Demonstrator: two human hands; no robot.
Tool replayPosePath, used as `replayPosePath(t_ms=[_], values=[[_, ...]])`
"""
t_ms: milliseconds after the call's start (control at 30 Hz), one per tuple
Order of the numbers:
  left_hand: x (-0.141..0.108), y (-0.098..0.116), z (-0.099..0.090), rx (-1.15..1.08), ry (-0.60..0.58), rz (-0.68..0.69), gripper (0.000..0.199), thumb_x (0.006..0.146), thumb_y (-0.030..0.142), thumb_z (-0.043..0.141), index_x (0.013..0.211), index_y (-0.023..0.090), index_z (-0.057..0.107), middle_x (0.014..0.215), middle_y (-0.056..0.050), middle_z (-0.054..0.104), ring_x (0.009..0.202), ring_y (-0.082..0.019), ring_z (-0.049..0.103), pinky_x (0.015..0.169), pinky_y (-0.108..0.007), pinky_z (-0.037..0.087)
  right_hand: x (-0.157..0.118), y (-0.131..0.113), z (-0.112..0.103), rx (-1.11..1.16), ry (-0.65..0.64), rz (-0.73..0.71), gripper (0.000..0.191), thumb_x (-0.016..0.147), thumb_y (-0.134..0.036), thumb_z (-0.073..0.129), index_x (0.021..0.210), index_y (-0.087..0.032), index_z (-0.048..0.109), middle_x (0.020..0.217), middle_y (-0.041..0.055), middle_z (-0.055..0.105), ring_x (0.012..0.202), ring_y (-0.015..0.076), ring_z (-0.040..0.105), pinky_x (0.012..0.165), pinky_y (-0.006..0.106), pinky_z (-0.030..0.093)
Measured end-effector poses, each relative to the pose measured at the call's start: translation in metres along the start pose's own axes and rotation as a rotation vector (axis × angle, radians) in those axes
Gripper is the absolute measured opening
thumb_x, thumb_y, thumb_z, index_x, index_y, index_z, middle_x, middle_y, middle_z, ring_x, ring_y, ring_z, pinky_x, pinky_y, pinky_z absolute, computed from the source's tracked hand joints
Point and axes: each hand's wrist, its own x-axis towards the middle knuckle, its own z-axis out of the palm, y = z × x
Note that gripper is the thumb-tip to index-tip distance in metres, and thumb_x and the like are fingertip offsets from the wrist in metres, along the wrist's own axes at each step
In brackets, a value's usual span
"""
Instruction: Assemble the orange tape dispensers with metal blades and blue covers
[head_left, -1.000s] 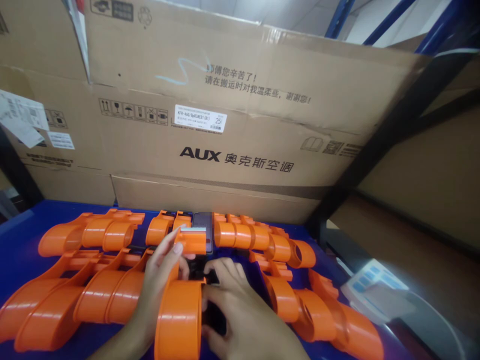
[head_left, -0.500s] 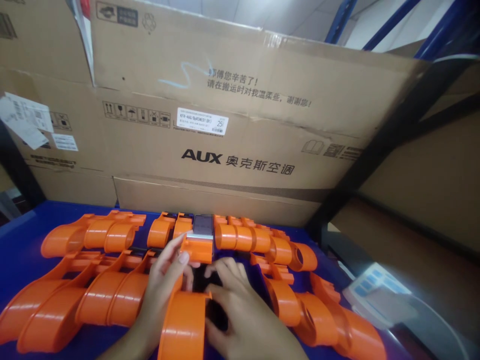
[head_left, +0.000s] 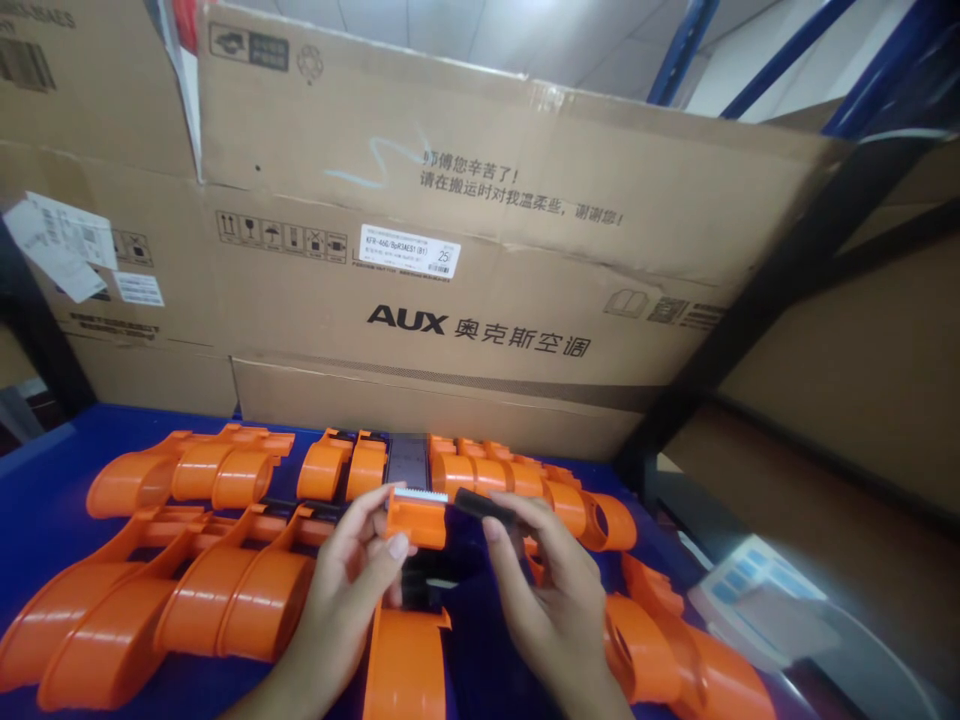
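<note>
My left hand [head_left: 360,570] is closed on an orange tape dispenser [head_left: 416,522], thumb in front, with its pale toothed blade [head_left: 421,495] facing up. Just right of that blade, my right hand [head_left: 555,590] pinches a short black strip [head_left: 484,506] between thumb and fingers. The strip's near end lies close to the blade; whether they touch I cannot tell. Below the hands is a wide orange ring [head_left: 407,665] with a black part behind it. Whether this ring belongs to the held dispenser is unclear.
Rows of orange tape dispensers [head_left: 191,600] lie on the blue surface [head_left: 45,460] to both sides. A dark flat panel [head_left: 407,460] sits between the back rows. Behind stands a large cardboard sheet [head_left: 300,290]; a white-and-blue box [head_left: 757,590] is at the right.
My right hand has come up and right from the dark area below, now showing the black strip. My left hand has shifted slightly right and down with the dispenser.
</note>
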Motion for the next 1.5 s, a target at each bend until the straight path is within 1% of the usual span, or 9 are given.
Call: replayPosePath(t_ms=[100, 333, 567, 800, 933, 1033, 1133, 1233, 1500], values=[[0.000, -0.004, -0.001, 0.036, -0.033, 0.016, 0.052, 0.088, 0.045, 0.074, 0.134, 0.024, 0.061, 0.084, 0.000, 0.061, 0.059, -0.012, 0.056, 0.057, -0.025, 0.045, -0.002, -0.003, 0.001, 0.068, 0.014, -0.024, 0.022, 0.096, -0.024, 0.065, 0.118, -0.025, 0.069, 0.095, 0.0059, 0.071, 0.081, 0.0229, 0.067, 0.076, 0.036, 0.055], [-0.002, -0.008, 0.000, 0.031, -0.101, -0.014, 0.056, 0.086, 0.046, 0.076, 0.136, 0.026, 0.060, 0.093, -0.002, 0.062, 0.063, -0.013, 0.056, 0.058, -0.025, 0.048, -0.003, -0.004, 0.008, 0.091, -0.163, -0.138, 0.027, 0.096, -0.017, 0.065, 0.121, -0.029, 0.068, 0.110, 0.0082, 0.071, 0.103, 0.0267, 0.067, 0.089, 0.043, 0.056], [-0.003, -0.010, 0.000, 0.022, -0.120, -0.009, 0.050, 0.089, 0.042, 0.075, 0.134, 0.027, 0.061, 0.085, 0.002, 0.053, 0.064, -0.012, 0.054, 0.059, -0.024, 0.048, -0.005, -0.001, 0.010, 0.060, -0.185, -0.130, 0.028, 0.096, -0.018, 0.067, 0.122, -0.028, 0.070, 0.106, 0.0079, 0.062, 0.098, 0.0246, 0.063, 0.084, 0.040, 0.055], [-0.001, -0.012, -0.006, 0.037, -0.215, -0.056, 0.061, 0.089, 0.035, 0.075, 0.145, 0.028, 0.056, 0.097, -0.004, 0.066, 0.070, -0.013, 0.055, 0.066, -0.026, 0.050, -0.003, -0.001, 0.010, 0.117, -0.283, -0.082, 0.026, 0.098, -0.019, 0.065, 0.122, -0.028, 0.069, 0.101, 0.0053, 0.067, 0.093, 0.0221, 0.064, 0.083, 0.036, 0.053], [0.001, -0.012, -0.005, -0.002, -0.173, -0.072, 0.055, 0.086, 0.032, 0.077, 0.138, 0.024, 0.061, 0.093, -0.004, 0.070, 0.069, -0.014, 0.057, 0.061, -0.023, 0.047, -0.002, 0.001, 0.008, 0.154, -0.317, -0.075, 0.031, 0.099, -0.021, 0.065, 0.129, -0.028, 0.065, 0.099, 0.0034, 0.069, 0.091, 0.0210, 0.065, 0.083, 0.035, 0.052], [0.005, -0.010, -0.003, -0.027, -0.116, -0.055, 0.048, 0.083, 0.034, 0.080, 0.128, 0.023, 0.065, 0.098, -0.006, 0.072, 0.068, -0.014, 0.058, 0.058, -0.022, 0.045, 0.001, 0.006, 0.007, 0.160, -0.250, -0.030, 0.028, 0.101, -0.022, 0.060, 0.128, -0.027, 0.064, 0.098, 0.0030, 0.069, 0.088, 0.0206, 0.066, 0.080, 0.034, 0.052], [0.009, -0.009, -0.003, -0.036, -0.086, -0.041, 0.045, 0.081, 0.034, 0.081, 0.122, 0.022, 0.067, 0.098, -0.005, 0.073, 0.067, -0.013, 0.058, 0.059, -0.022, 0.046, 0.006, 0.014, 0.004, 0.020, -0.210, 0.008, 0.014, 0.101, -0.024, 0.059, 0.111, -0.025, 0.069, 0.098, 0.0045, 0.071, 0.092, 0.0232, 0.066, 0.083, 0.037, 0.051], [0.010, -0.008, -0.004, -0.025, -0.106, -0.040, 0.043, 0.083, 0.034, 0.079, 0.123, 0.022, 0.067, 0.093, -0.003, 0.071, 0.063, -0.011, 0.053, 0.058, -0.021, 0.044, 0.008, 0.020, 0.003, -0.192, -0.293, -0.011, 0.009, 0.098, -0.025, 0.062, 0.097, -0.024, 0.071, 0.100, 0.0061, 0.072, 0.099, 0.0274, 0.064, 0.087, 0.041, 0.049], [0.007, -0.011, -0.002, -0.007, -0.095, -0.035, 0.047, 0.085, 0.034, 0.078, 0.127, 0.022, 0.062, 0.093, -0.003, 0.069, 0.062, -0.010, 0.049, 0.057, -0.021, 0.043, 0.000, 0.024, 0.011, -0.533, -0.459, -0.028, 0.011, 0.093, -0.021, 0.064, 0.095, -0.024, 0.075, 0.104, 0.0079, 0.070, 0.102, 0.0305, 0.060, 0.082, 0.042, 0.044]])
